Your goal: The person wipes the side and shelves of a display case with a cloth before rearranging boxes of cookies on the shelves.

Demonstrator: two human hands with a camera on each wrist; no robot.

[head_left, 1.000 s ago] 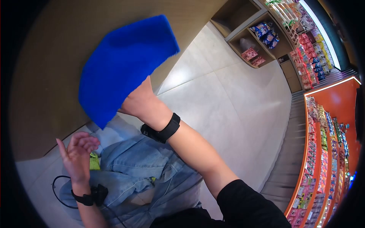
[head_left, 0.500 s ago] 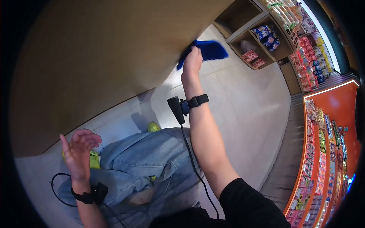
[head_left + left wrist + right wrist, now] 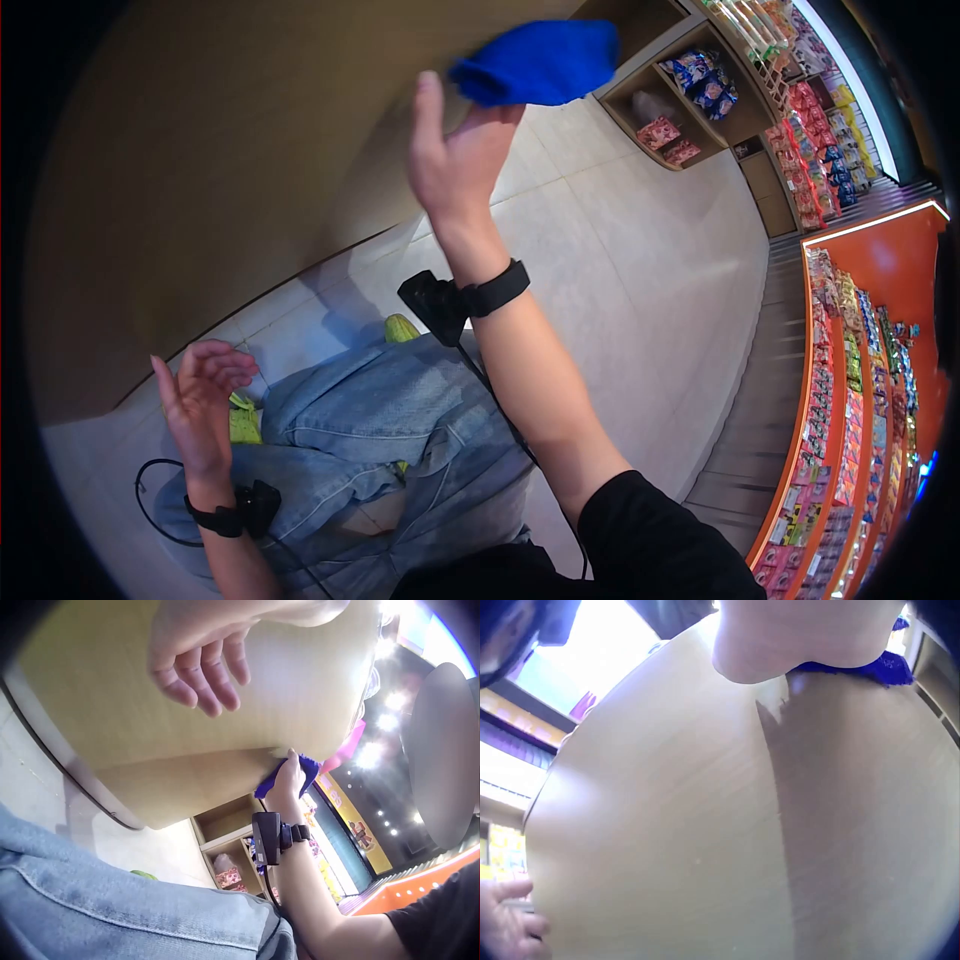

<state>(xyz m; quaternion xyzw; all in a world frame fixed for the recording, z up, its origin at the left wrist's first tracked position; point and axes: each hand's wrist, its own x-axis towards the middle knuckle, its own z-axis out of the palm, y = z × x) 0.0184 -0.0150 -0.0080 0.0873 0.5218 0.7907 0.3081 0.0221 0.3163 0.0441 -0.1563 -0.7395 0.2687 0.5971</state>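
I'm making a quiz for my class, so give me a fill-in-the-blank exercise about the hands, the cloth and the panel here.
1. The right hand holds a ____ cloth.
2. The cloth lies against a curved ____ panel.
3. The left hand, fingers relaxed, holds ____.

Missing words: blue; wooden; nothing.

Right hand (image 3: 455,160): fingers hidden behind blue cloth (image 3: 540,62) in head view; curled or flat, cannot tell. Right wrist view: same hand cut off by top edge, only heel of palm shows. It covers most of cloth, leaving a sliver against wooden panel (image 3: 667,825). Left hand (image 3: 200,400): palm cropped by top edge in left wrist view. Yellow-green item (image 3: 243,420) half buried under denim (image 3: 380,430), possibly shoe. Shelf packets (image 3: 700,85) too small to read.
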